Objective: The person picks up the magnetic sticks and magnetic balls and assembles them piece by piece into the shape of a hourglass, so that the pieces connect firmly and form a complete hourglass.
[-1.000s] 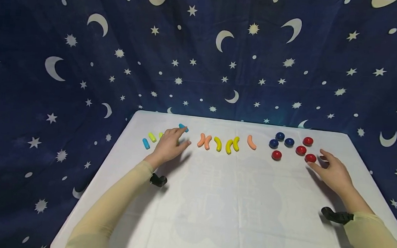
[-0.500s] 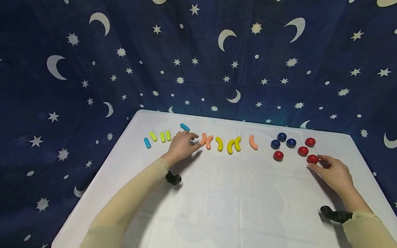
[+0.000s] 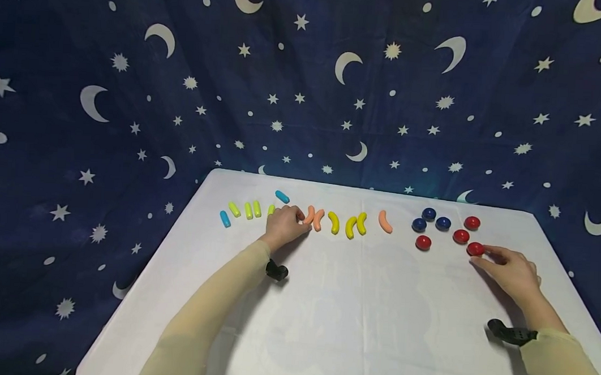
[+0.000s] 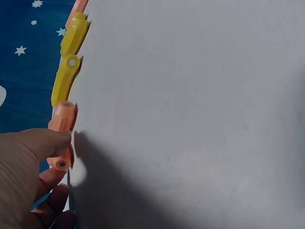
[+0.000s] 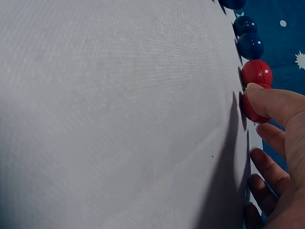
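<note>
My left hand [image 3: 284, 225] is at the leftmost orange curved piece [image 3: 310, 213], pinching it between thumb and fingers; in the left wrist view the thumb covers part of this piece [image 4: 61, 163]. A second orange piece [image 3: 318, 220] lies right beside it, followed by several yellow banana-shaped pieces [image 3: 333, 222]. On the other side my right hand [image 3: 514, 273] has its thumb and index finger on either side of the nearest red ball [image 3: 476, 249]. The right wrist view shows the thumb across this ball's face [image 5: 255, 107], with the other fingers loosely bent below.
Lime-green pieces [image 3: 249, 210] and two blue ones, one tilted at the back [image 3: 282, 197], lie left of the left hand. A third orange piece [image 3: 385, 221] lies apart. Dark blue balls [image 3: 443, 224] and more red balls [image 3: 423, 242] sit at the right on the white-covered table [image 3: 324, 324].
My left hand has moved right, from the blue and green pieces to the leftmost orange piece, uncovering green pieces. My right hand's fingers have closed in on the nearest red ball.
</note>
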The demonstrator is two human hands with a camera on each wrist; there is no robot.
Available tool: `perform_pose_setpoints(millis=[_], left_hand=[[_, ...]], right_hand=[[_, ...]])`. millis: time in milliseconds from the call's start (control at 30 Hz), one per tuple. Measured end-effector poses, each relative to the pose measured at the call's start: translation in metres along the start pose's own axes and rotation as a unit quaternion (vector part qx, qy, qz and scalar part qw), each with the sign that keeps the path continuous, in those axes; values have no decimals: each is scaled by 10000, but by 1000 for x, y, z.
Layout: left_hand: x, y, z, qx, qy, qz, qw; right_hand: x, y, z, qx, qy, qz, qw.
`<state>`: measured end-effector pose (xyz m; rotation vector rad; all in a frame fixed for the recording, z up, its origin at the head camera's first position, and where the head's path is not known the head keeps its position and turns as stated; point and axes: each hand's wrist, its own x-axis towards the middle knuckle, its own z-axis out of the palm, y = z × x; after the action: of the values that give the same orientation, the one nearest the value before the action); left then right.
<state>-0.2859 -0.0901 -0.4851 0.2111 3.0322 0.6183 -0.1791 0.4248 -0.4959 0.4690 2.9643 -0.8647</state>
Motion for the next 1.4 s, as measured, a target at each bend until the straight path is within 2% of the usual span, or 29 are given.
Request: perform_pose_setpoints(millis=[233,400,567,833,933,1067,1167,1400], left_hand=[[2,2,5,194,154,-119,9996],[0,2,2,211,55,-140,9997],[-10,-5,-3,273,-102,-19,9996],[-36,-24,-17,245,-418,475,9977],[-44,-32,-24,207,-562,854,9945],[-53,-42,-31,253,-739,1478,9859],[-57,-49,-33,341,-785,1766,9806],[-60,-47,-25,230,-699,1831,9803]], right_hand=[[-3,-4,2,96,-23,109,9999],[-2,-2,3,48,64,238,9997],[-2,4,7,38,66,331,9994],[-1,0,5,93,0,377,9992],[1,-5,2,146,-8,392,9991],[3,-8,-2,179,3,401,9990],[4,-10,-2,155,47,372,9992],[3,-8,3,118,-27,311,9994]])
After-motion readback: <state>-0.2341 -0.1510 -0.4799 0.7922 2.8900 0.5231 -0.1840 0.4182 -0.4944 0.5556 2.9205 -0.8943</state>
